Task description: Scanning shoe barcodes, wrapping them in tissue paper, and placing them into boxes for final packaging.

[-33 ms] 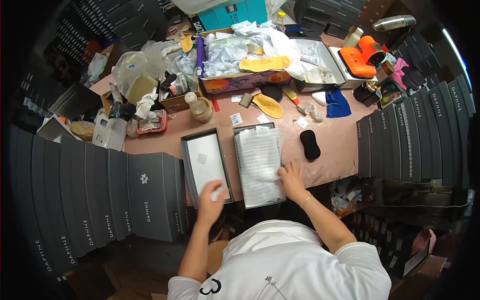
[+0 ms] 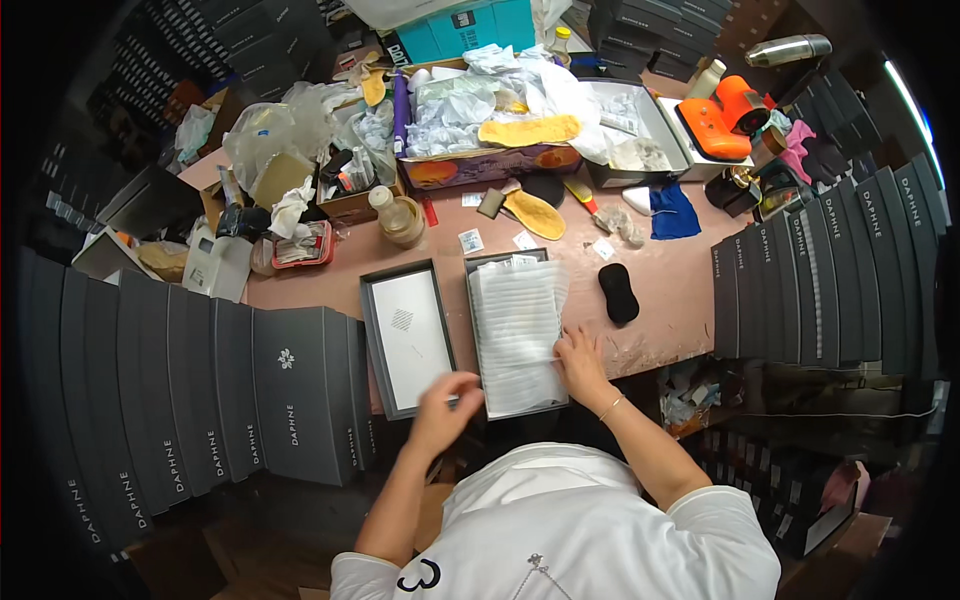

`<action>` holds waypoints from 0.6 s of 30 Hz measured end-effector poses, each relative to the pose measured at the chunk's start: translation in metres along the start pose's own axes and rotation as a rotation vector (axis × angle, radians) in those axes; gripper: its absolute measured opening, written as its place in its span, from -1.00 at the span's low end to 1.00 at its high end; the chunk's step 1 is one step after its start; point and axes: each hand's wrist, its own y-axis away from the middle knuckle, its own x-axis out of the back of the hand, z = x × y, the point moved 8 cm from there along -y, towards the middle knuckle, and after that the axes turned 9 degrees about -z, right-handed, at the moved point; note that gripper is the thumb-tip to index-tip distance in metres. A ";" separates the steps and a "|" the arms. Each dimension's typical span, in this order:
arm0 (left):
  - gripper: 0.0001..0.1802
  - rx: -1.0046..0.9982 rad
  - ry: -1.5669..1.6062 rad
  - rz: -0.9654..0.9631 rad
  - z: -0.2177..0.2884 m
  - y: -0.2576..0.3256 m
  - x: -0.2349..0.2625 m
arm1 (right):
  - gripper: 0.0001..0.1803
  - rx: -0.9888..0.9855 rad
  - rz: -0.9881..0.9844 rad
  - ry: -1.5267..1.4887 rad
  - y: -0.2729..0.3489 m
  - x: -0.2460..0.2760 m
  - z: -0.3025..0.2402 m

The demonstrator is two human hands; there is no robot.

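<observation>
A grey shoebox (image 2: 474, 262) lies open before me, with a ribbed white foam sheet (image 2: 518, 330) spread over what is inside; its contents are hidden. My right hand (image 2: 582, 362) is at the box's right edge, its thumb and index finger on the margin of the foam sheet. Just off the box's lower left corner, my left hand (image 2: 445, 412) hovers with curved fingers and thumb apart, and nothing shows in it. The box's lid (image 2: 408, 335) lies to the left, its white inside up and a small printed patch on it.
Stacked grey shoeboxes flank the pink table, left (image 2: 290, 395) and right (image 2: 790, 290). Right of the open box lies a black oval pad (image 2: 619, 294). Behind are a glass jar (image 2: 402, 220), yellow insoles (image 2: 536, 213), a blue cloth (image 2: 676, 210) and a carton of crumpled paper (image 2: 440, 175).
My left hand has shifted right, from over the lid's lower end toward the open box's near left corner. My right hand stays at the foam sheet's edge.
</observation>
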 end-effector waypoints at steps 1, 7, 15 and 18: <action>-0.74 0.013 0.092 -0.173 -0.007 -0.001 -0.038 | -0.68 0.059 0.092 0.008 0.005 0.015 -0.014; -0.62 -0.350 -0.099 -0.290 -0.001 -0.034 -0.162 | -0.48 0.632 -0.170 -0.555 0.001 0.048 -0.174; -0.61 0.167 0.440 0.482 -0.125 -0.050 -0.004 | -0.34 0.265 0.002 -0.291 -0.047 0.054 -0.047; -0.59 0.018 0.437 0.234 -0.044 -0.069 -0.030 | -0.55 0.174 -0.219 -0.273 -0.071 0.011 -0.030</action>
